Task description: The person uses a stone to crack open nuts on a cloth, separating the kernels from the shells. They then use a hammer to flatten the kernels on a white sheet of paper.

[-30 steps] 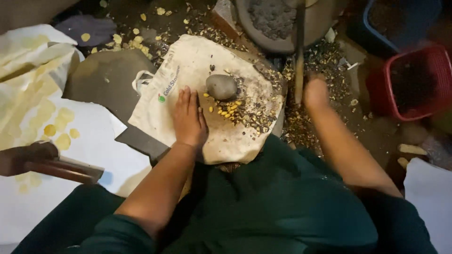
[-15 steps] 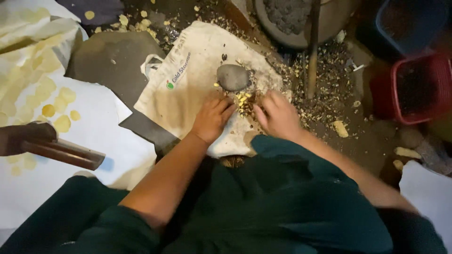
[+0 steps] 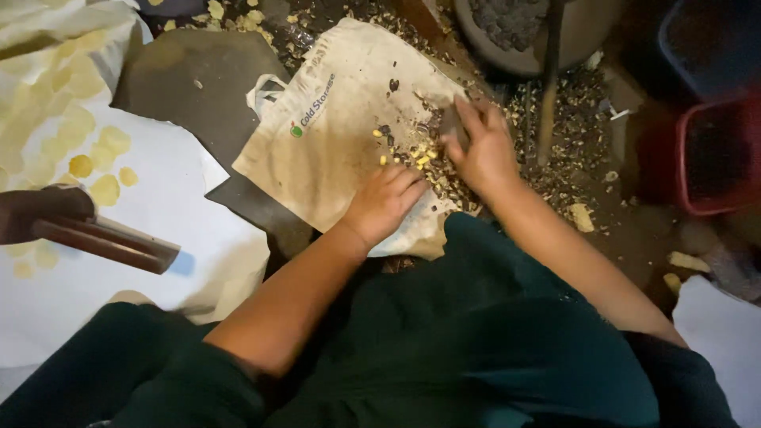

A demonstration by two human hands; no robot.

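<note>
At the nine o'clock edge of the view a brown wooden tool lies across a white sheet spread on the floor. Pale yellow round slices are scattered over that sheet toward ten o'clock. A dark flat stone slab sits at eleven o'clock, partly under a soiled cream cloth bag, which lies flat with its handles toward the slab.

The person's left hand rests palm down on the near edge of the bag, just below centre. Its fingers are loosely curled and pressed to the cloth; whether anything is pinched beneath them cannot be told. A small pile of yellow kernels mixed with dark shell fragments lies at the fingertips, toward twelve o'clock of that hand.

The right hand is just beside the left, at its one o'clock. Its fingers are spread and bent over a grey stone, of which only a small part shows under the fingers; the grip appears partly closed round it.

At one o'clock stands a round grey basin with dark contents. A thin upright stick stands in front of it. Broken husk litter covers the floor there. A red plastic basket sits at three o'clock.
</note>
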